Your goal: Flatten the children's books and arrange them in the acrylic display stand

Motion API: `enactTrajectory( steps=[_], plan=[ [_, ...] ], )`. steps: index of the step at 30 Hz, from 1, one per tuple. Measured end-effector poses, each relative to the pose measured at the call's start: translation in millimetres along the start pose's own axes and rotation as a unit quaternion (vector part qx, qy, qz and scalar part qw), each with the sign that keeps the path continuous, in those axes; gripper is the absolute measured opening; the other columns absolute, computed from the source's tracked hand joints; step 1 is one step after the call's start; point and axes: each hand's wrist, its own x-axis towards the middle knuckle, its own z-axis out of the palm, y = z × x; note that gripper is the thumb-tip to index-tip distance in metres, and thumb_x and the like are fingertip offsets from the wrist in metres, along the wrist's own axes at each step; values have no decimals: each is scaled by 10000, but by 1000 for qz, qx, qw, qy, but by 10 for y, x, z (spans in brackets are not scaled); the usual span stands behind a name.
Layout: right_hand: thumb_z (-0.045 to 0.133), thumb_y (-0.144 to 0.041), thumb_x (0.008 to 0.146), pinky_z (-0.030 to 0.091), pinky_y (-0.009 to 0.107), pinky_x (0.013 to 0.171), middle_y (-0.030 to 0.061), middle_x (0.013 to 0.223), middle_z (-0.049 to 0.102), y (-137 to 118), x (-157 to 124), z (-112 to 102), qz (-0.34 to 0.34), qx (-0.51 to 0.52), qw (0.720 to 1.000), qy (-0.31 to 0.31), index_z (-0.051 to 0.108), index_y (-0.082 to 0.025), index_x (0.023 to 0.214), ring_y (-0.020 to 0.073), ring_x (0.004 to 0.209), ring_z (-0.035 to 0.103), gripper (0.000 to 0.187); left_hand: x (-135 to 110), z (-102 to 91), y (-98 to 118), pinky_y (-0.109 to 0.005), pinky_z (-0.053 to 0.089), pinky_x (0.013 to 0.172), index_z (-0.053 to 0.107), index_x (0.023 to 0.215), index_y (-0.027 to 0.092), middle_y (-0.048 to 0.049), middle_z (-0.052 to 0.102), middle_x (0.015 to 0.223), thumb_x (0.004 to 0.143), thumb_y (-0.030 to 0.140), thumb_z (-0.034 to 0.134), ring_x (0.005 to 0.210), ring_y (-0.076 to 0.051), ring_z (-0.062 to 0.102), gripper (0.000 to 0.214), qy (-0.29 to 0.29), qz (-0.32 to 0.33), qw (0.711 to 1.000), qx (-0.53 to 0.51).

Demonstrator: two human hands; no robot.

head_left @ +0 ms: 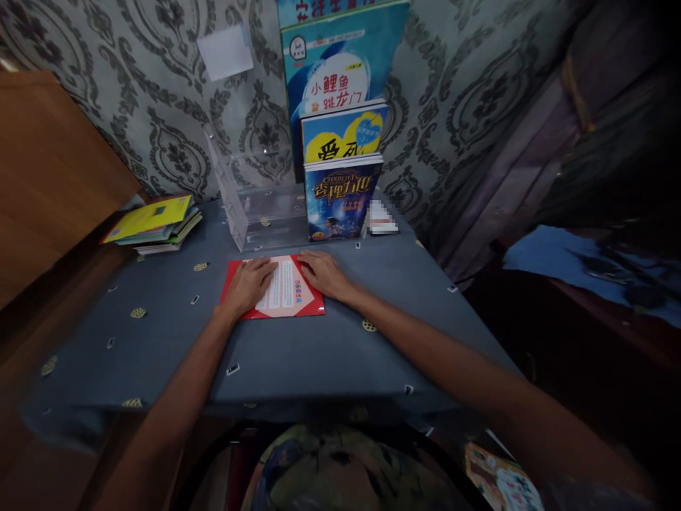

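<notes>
A red book (313, 306) with a pale printed panel lies flat on the cloth-covered table, its text turned sideways. My left hand (251, 285) rests over its left part, fingers stretched out across the cover. On its upper right corner lies my right hand (323, 272), fingers extended and lightly bent. Both palms face down, and neither hand grips the book. Just behind it stands a clear acrylic book rack (234, 191), its right side filled with upright books in tiers. Frontmost there is a dark blue book (343, 202), with a yellow-and-blue book (345, 135) behind it.
A stack of books (152, 221) with a yellow one on top sits at the table's back left. Taller teal books (340, 67) rise at the rack's back. A wooden cabinet (64, 156) stands left. Low at the right, an orange book (500, 475) lies below the table edge.
</notes>
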Motion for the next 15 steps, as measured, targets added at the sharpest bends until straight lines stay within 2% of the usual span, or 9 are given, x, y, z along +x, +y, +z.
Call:
enactTrajectory(
  steps=[4, 10, 15],
  plan=[
    [476, -158, 979, 489, 434, 1075, 132, 1272, 725, -21, -6, -22, -2, -5, 1000, -11, 710, -157, 1233, 264, 1219, 656, 345, -20, 9, 43, -499, 366, 1195, 627, 1370, 238, -100, 582, 1483, 1043, 341, 416, 1376, -245, 529, 402, -3, 15, 1000, -15],
    [506, -138, 979, 439, 385, 1125, 184, 1360, 670, -40, -33, -64, -5, -9, 1000, -17, 684, -83, 1270, 250, 1279, 622, 346, -30, 38, 27, -496, 375, 1191, 617, 1378, 222, -119, 578, 1485, 1033, 389, 452, 1389, -255, 520, 417, 1, 24, 1000, -8],
    [516, -140, 972, 434, 413, 1131, 183, 1358, 673, -24, -38, -55, -9, 0, 1000, -16, 691, -96, 1263, 263, 1293, 615, 343, -26, 122, -26, -525, 410, 1159, 637, 1354, 209, -139, 602, 1449, 1034, 414, 458, 1352, -281, 553, 420, 27, 40, 999, -11]
  ],
)
